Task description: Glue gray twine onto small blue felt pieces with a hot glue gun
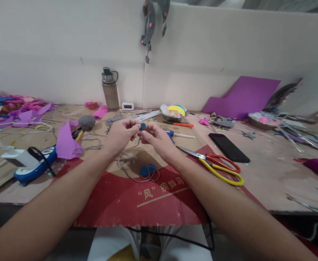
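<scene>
Both my hands are raised over the middle of the table, fingertips meeting. My left hand [121, 133] and my right hand [155, 137] pinch a small blue felt piece [142, 126] between them. A grey yarn strand [133, 163] hangs from the hands and lies looped on the red and tan cardboard [153, 203]. Another blue felt piece [147, 169] rests in the yarn loops below the hands. A grey yarn ball [87, 122] sits to the left.
Red and yellow scissors [216, 166] and a black phone [229, 147] lie to the right. A glue gun [171, 135] sits behind my right hand. Purple felt scraps [66, 141], a blue device [35, 166], a bottle [110, 90], a purple sheet [242, 98] and clutter surround.
</scene>
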The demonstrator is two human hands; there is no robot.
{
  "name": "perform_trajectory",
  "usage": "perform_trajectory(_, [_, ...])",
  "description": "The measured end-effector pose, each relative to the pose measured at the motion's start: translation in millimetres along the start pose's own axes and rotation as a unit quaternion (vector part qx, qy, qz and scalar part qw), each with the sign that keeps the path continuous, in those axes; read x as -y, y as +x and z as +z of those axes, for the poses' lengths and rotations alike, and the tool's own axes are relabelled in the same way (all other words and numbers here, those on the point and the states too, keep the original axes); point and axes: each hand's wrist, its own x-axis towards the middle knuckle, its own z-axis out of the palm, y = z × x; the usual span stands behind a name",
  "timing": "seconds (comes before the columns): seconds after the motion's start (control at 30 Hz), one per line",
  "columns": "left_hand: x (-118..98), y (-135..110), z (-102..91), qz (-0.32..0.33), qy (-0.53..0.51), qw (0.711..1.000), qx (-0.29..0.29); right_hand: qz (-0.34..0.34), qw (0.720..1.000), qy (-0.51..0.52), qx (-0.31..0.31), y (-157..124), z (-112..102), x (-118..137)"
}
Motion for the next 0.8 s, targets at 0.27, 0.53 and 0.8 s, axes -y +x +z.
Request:
perform_trajectory(0.27, [-5.2,-1.5,-1.6,0.038,0.130,0.989,-0.055,0.029,0.998,0.048,-0.002,0.4,0.7,-1.1])
perform_trajectory(0.53, [-2.4,13.9,-9.9,-0.051,-0.134,0.985,-0.091,0.030,0.996,-0.081,-0.012,-0.9,1.3,2.2])
perform_trajectory(0.8, [-17.4,29.2,-33.0,-0.013,-0.258,0.948,-0.186,0.059,0.993,-0.100,0.024,3.0,-1.7,-6.1])
